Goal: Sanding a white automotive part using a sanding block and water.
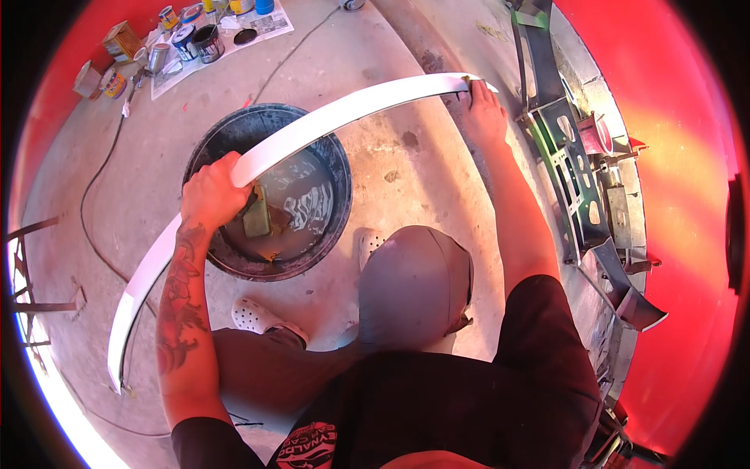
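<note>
A long, curved white trim strip [351,100] stretches across in front of me, passing over a black bucket [344,207] of cloudy water. My left hand [212,191] is closed round the strip above the bucket's left rim. At the strip's far right end, my right hand [483,116] has its fingers curled over the edge. A small dark-brown piece shows by those fingertips, too little of it to name. Inside the bucket sits a tan block [255,215], partly covered by the left hand. The strip's lower left end hangs close to the floor.
Paint cans [208,43] and other containers stand on paper [269,22] at the back left. A dark cable [92,211] runs over the concrete floor. Black metal brackets and parts [574,156] line the right, beside a red surface [680,234]. A metal stand [35,305] is at far left.
</note>
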Action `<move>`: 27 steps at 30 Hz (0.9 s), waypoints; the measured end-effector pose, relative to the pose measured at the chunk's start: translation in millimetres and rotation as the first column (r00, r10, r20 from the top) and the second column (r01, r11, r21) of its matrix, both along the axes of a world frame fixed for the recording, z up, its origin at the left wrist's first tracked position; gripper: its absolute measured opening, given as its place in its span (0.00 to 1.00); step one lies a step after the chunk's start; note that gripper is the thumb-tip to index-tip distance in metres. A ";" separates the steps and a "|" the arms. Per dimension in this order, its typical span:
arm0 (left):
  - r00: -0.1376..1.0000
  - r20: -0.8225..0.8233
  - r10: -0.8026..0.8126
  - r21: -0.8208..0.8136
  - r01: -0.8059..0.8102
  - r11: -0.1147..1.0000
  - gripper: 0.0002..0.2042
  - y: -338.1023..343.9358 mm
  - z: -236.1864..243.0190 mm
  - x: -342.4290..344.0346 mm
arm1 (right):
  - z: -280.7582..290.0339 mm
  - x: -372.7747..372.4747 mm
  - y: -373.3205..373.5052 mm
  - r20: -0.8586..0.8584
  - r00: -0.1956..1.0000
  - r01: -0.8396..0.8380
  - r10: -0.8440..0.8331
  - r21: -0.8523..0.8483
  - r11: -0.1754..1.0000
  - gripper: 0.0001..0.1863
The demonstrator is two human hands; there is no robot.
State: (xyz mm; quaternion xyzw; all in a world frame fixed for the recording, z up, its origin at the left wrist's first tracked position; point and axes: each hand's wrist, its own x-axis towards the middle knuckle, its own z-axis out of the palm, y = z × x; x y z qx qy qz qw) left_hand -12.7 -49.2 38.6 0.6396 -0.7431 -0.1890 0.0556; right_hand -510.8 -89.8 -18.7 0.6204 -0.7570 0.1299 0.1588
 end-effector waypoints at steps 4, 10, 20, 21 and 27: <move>1.000 0.025 0.003 0.008 -0.003 1.000 0.12 -3.0 1.6 -5.0 | 21.9 -9.3 -2.9 0.074 0.981 0.165 -0.179 0.167 0.972 0.26; 1.000 -0.011 0.006 0.001 -0.006 1.000 0.13 -1.0 -1.7 2.0 | 11.2 12.6 8.4 -0.030 0.999 -0.010 0.015 0.156 0.988 0.31; 1.000 0.009 -0.011 0.019 0.011 1.000 0.13 -3.6 0.5 -1.5 | 7.8 81.7 32.8 0.008 0.939 -0.340 0.343 0.138 0.930 0.31; 1.000 0.000 -0.004 0.012 0.004 1.000 0.12 -2.6 -1.5 1.5 | 11.6 83.7 32.2 0.011 0.939 -0.343 0.345 0.137 0.929 0.31; 1.000 -0.015 0.006 0.037 -0.005 0.999 0.13 -2.9 3.3 -2.7 | 24.6 31.2 24.0 -0.089 0.989 -0.093 0.114 0.209 0.974 0.29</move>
